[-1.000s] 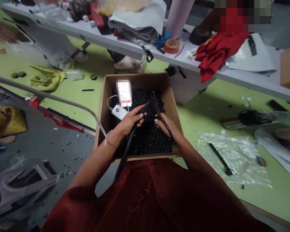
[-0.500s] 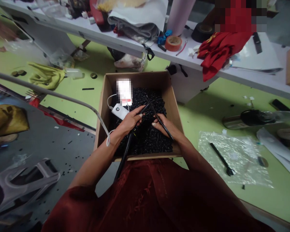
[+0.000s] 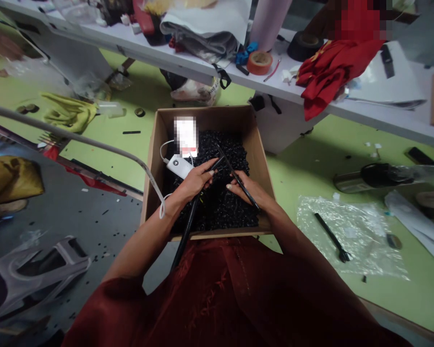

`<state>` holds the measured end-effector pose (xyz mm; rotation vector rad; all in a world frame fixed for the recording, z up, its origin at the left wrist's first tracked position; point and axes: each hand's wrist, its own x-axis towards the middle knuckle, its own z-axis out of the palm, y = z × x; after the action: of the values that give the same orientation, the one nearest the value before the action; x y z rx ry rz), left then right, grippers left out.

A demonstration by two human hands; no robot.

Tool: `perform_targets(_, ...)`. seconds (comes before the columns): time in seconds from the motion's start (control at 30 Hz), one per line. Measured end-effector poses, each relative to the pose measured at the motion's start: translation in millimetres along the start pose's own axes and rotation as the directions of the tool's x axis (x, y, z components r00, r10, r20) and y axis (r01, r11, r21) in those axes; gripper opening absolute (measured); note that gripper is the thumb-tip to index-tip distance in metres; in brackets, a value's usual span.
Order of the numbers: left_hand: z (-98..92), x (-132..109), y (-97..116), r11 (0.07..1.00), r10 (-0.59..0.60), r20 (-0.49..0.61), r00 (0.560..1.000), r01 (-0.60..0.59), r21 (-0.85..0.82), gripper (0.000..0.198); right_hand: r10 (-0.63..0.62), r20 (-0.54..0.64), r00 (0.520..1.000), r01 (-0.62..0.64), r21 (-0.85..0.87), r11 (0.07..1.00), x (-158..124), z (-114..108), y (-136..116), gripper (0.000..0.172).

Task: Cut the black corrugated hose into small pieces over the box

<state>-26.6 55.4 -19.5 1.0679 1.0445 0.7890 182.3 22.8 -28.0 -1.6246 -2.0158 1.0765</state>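
My left hand (image 3: 198, 179) is closed around a black corrugated tube (image 3: 190, 221), whose upper end sticks out past the fingers and whose lower part runs down over the near box wall. My right hand (image 3: 246, 187) is closed on a slim dark long-bladed tool (image 3: 227, 160); its exact kind I cannot make out. Its narrow part crosses close by the tube's end; I cannot tell whether they touch. Both hands are over a cardboard box (image 3: 265, 176) with many small black pieces (image 3: 235, 212) inside. A white device (image 3: 181, 166) with a cable lies by my left hand.
A grey bent bar (image 3: 94, 140) arches in at the left. Beyond the box runs a white shelf (image 3: 188, 65) with orange tape (image 3: 259, 63) and red cloth (image 3: 338, 72). To the right lie a plastic bag (image 3: 369, 241), a black rod (image 3: 331, 233) and a steel flask (image 3: 350, 182).
Hardly anything differs. The dark tool in my right hand has shifted slightly at its blade end near the tube; both hands stay in place.
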Motion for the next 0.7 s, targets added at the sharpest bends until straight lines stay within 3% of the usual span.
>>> perform_targets(0.43, -0.8, -2.5, 2.8, 0.984, 0.022, 0.035, 0.999, -0.028, 0.177, 0.049, 0.004, -0.006, 1.0, -0.004, -0.015, 1.0, 1.3, 1.5, 1.9, 0.046)
perform_targets(0.7, -2.2, -2.0, 2.8, 0.998, -0.038, 0.078, 0.996, 0.034, 0.049, 0.053, 0.046, -0.004, 0.999, -0.047, -0.081, 0.996, 0.8, -3.2, -5.9, 0.028)
